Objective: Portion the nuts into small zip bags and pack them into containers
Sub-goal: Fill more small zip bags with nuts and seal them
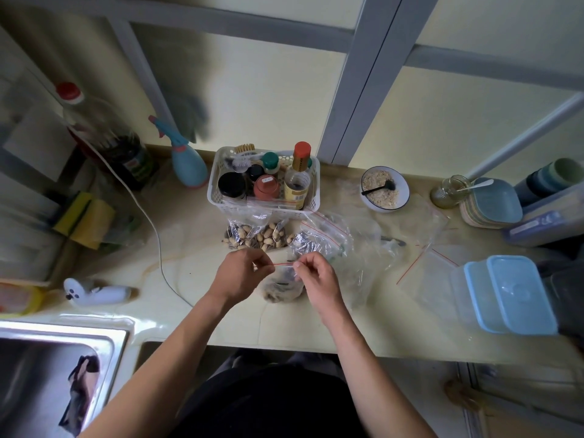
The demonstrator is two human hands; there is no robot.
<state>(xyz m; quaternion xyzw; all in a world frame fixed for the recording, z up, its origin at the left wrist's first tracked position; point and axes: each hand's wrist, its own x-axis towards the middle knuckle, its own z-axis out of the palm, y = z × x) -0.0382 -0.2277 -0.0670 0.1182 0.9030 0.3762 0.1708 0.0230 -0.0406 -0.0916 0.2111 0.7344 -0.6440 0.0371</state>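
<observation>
over pale counter (202,248), both hands' grips pinch small zip bag (281,287) at its seal.

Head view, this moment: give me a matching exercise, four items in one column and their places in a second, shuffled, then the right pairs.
Items
1. small zip bag
2. white basket
3. bowl
4. blue-lidded containers

Places
A. far right of the counter, near its front edge
B. at the back of the counter, holding jars and bottles
C. between the left hand and right hand, pinched at its red strip
D. right of the basket, with a black spoon in it

Pairs: 1-C, 2-B, 3-D, 4-A
</observation>
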